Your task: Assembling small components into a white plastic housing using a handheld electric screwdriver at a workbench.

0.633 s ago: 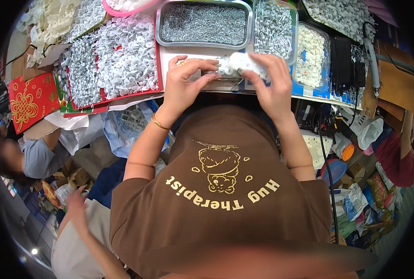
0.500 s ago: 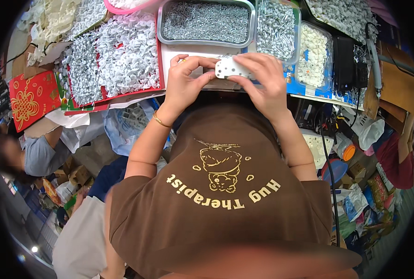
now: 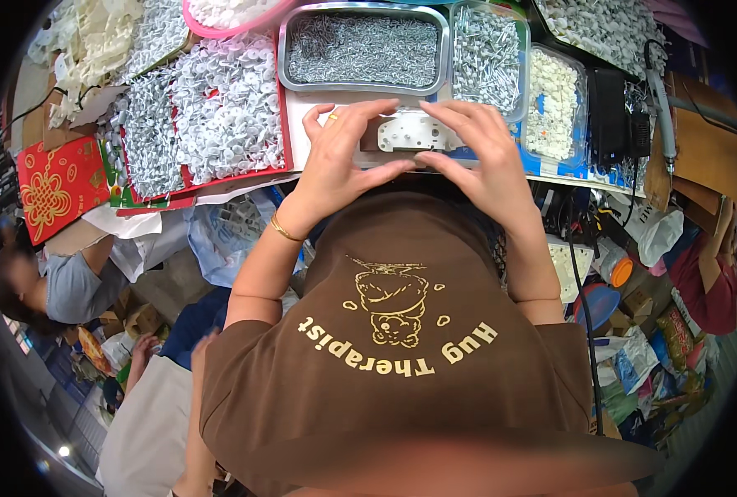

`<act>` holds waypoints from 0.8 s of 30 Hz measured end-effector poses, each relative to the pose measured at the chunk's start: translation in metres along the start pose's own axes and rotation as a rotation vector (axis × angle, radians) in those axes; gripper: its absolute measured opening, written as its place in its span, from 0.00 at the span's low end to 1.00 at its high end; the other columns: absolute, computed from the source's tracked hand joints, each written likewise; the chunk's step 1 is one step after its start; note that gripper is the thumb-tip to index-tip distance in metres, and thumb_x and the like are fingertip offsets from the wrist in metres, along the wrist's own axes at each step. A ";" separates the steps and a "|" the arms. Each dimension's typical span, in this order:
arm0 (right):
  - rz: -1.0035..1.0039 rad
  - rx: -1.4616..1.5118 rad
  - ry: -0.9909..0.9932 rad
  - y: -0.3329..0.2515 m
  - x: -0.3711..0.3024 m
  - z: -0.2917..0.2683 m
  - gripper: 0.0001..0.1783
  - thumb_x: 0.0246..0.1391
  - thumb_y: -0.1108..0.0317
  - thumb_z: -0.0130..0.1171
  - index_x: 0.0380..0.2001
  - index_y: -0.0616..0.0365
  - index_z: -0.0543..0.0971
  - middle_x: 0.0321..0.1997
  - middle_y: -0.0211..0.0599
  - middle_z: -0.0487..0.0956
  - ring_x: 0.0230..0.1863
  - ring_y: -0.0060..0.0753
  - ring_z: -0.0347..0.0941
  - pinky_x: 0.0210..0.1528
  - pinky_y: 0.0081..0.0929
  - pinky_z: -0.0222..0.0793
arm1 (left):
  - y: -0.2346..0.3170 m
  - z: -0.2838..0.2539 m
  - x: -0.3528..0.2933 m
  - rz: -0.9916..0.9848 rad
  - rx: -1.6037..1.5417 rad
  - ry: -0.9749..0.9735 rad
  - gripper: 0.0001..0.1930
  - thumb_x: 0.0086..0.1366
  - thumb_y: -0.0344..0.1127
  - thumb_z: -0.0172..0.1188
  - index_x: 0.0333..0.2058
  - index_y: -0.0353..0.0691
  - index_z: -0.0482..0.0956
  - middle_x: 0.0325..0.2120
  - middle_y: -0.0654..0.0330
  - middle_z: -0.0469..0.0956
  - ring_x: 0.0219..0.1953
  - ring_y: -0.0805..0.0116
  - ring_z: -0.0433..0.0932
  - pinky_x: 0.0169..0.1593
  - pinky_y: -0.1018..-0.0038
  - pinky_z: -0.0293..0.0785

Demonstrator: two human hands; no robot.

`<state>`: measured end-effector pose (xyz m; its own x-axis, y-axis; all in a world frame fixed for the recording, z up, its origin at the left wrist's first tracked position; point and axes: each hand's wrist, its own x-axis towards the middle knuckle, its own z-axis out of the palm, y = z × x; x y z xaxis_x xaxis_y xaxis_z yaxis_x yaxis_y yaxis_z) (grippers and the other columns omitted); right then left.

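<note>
A small white plastic piece [image 3: 418, 132], dotted with small dark holes or studs, is held between my two hands over the near edge of the table. A dark strip shows along its near side. My left hand [image 3: 343, 153] curves round its left part, fingertips at the far edge and thumb at the near edge. My right hand [image 3: 488, 153] takes the right part in the same way, its fingers hiding that end. A metal tray [image 3: 282, 50] of small screws lies just beyond my hands. The piece's underside is hidden.
White plastic parts [image 3: 227, 108] and metal screws [image 3: 151, 132] are heaped at left. A clear tub [image 3: 524, 58] of screws, a box of cream parts [image 3: 550, 103] and a soldering iron [image 3: 660, 108] are at right. People [image 3: 86, 277] sit nearby on both sides.
The white piece has turned between my hands and sits slightly right and lower. My fingers have spread to its far edge, with both thumbs at the near edge.
</note>
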<state>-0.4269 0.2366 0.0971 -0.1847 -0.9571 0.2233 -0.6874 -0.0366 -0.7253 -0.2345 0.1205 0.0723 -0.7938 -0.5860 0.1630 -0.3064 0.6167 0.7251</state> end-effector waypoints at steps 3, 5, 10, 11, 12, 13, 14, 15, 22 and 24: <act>0.051 0.023 -0.024 0.011 -0.006 -0.003 0.23 0.48 0.69 0.71 0.50 0.54 0.83 0.47 0.40 0.79 0.48 0.41 0.75 0.50 0.35 0.71 | -0.007 0.002 0.002 0.029 -0.013 0.026 0.25 0.54 0.43 0.74 0.50 0.45 0.78 0.43 0.67 0.82 0.47 0.69 0.79 0.62 0.60 0.50; 0.069 0.033 -0.040 0.015 -0.008 -0.003 0.23 0.49 0.70 0.70 0.51 0.55 0.82 0.47 0.40 0.79 0.45 0.40 0.76 0.47 0.32 0.73 | -0.009 0.003 0.005 0.039 -0.030 0.016 0.23 0.55 0.43 0.73 0.48 0.46 0.80 0.43 0.68 0.83 0.46 0.70 0.79 0.63 0.60 0.50; 0.127 0.136 -0.055 0.016 -0.006 -0.002 0.22 0.51 0.73 0.69 0.51 0.56 0.82 0.45 0.39 0.79 0.40 0.32 0.78 0.38 0.25 0.77 | -0.006 0.002 0.008 0.044 0.017 0.039 0.20 0.54 0.43 0.74 0.45 0.47 0.83 0.39 0.68 0.84 0.44 0.71 0.79 0.63 0.60 0.50; 0.127 0.137 -0.055 0.015 -0.007 -0.002 0.22 0.51 0.73 0.69 0.51 0.56 0.82 0.45 0.39 0.79 0.40 0.32 0.78 0.38 0.25 0.77 | -0.006 0.001 0.008 0.043 0.017 0.039 0.20 0.54 0.43 0.74 0.45 0.47 0.83 0.39 0.68 0.84 0.44 0.71 0.79 0.63 0.60 0.50; 0.155 0.174 -0.062 0.013 -0.008 -0.003 0.22 0.51 0.73 0.69 0.51 0.56 0.82 0.45 0.40 0.79 0.40 0.32 0.78 0.38 0.26 0.77 | -0.005 -0.001 0.009 0.040 0.004 0.016 0.20 0.54 0.43 0.74 0.45 0.47 0.83 0.39 0.68 0.84 0.44 0.72 0.79 0.63 0.60 0.50; 0.184 0.212 -0.069 0.011 -0.009 -0.004 0.22 0.50 0.74 0.69 0.51 0.56 0.82 0.45 0.40 0.79 0.39 0.32 0.78 0.38 0.26 0.77 | -0.004 -0.003 0.010 0.037 -0.008 -0.007 0.20 0.54 0.43 0.74 0.45 0.47 0.83 0.38 0.68 0.84 0.44 0.72 0.79 0.63 0.60 0.50; 0.185 0.209 -0.067 0.012 -0.009 -0.005 0.22 0.50 0.74 0.69 0.51 0.56 0.82 0.45 0.40 0.79 0.39 0.32 0.78 0.38 0.26 0.77 | -0.003 -0.003 0.010 0.040 -0.010 -0.007 0.20 0.54 0.43 0.74 0.45 0.47 0.83 0.38 0.68 0.84 0.44 0.72 0.79 0.63 0.60 0.50; 0.168 0.190 -0.062 0.013 -0.009 -0.004 0.22 0.50 0.74 0.69 0.51 0.56 0.82 0.45 0.40 0.79 0.39 0.32 0.78 0.38 0.26 0.77 | -0.001 -0.003 0.010 0.029 0.007 -0.011 0.20 0.53 0.42 0.75 0.44 0.47 0.83 0.40 0.69 0.84 0.45 0.72 0.79 0.64 0.61 0.50; 0.160 0.172 -0.073 0.015 -0.010 -0.002 0.22 0.51 0.75 0.69 0.51 0.56 0.82 0.46 0.41 0.78 0.39 0.33 0.78 0.38 0.26 0.78 | 0.002 -0.008 0.012 0.043 0.025 -0.027 0.20 0.52 0.42 0.75 0.43 0.47 0.83 0.36 0.69 0.83 0.41 0.72 0.78 0.63 0.60 0.50; 0.154 0.163 -0.060 0.015 -0.009 0.000 0.22 0.51 0.75 0.68 0.51 0.56 0.82 0.46 0.42 0.78 0.39 0.33 0.78 0.39 0.27 0.78 | 0.001 -0.008 0.013 0.017 0.024 -0.041 0.20 0.51 0.42 0.76 0.42 0.46 0.82 0.38 0.69 0.83 0.44 0.72 0.79 0.64 0.60 0.50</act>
<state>-0.4352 0.2445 0.0841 -0.2336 -0.9701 0.0662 -0.5307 0.0701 -0.8446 -0.2407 0.1088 0.0804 -0.8198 -0.5533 0.1475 -0.3042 0.6391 0.7064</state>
